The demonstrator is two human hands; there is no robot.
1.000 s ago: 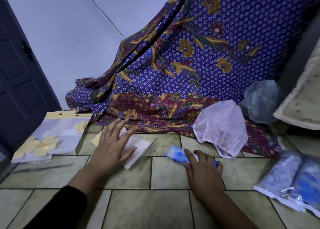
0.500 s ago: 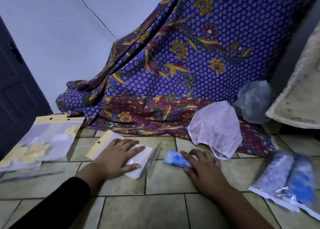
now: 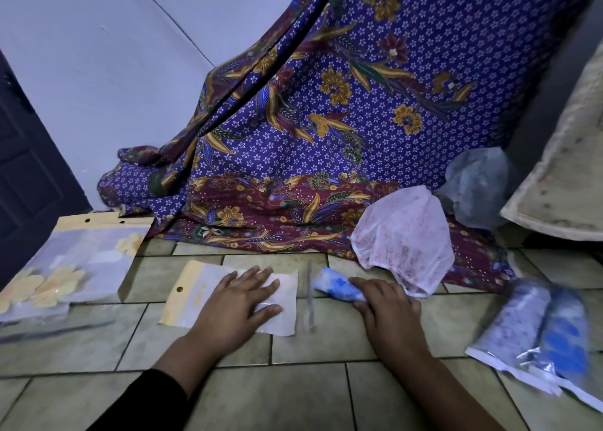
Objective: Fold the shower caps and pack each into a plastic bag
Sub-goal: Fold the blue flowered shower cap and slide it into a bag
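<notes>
My left hand (image 3: 239,295) lies flat, fingers spread, on an empty plastic bag (image 3: 195,292) with a yellow header that rests on the tiled floor. To its right my right hand (image 3: 386,313) presses on a rolled blue-and-white shower cap (image 3: 332,285); the roll's left end sticks out past my fingers toward the bag's mouth. An unfolded pink-patterned shower cap (image 3: 404,235) lies behind my right hand. A pale grey-blue cap (image 3: 476,186) sits further back.
Two packed bags (image 3: 548,339) with rolled caps lie at the right. A stack of empty bags with yellow headers (image 3: 78,261) is at the left. A purple batik cloth (image 3: 326,137) drapes across the back; a dark door (image 3: 29,176) stands far left.
My left hand slid the empty bag rightward and flattened it beside the roll. My right hand stayed on the blue cap.
</notes>
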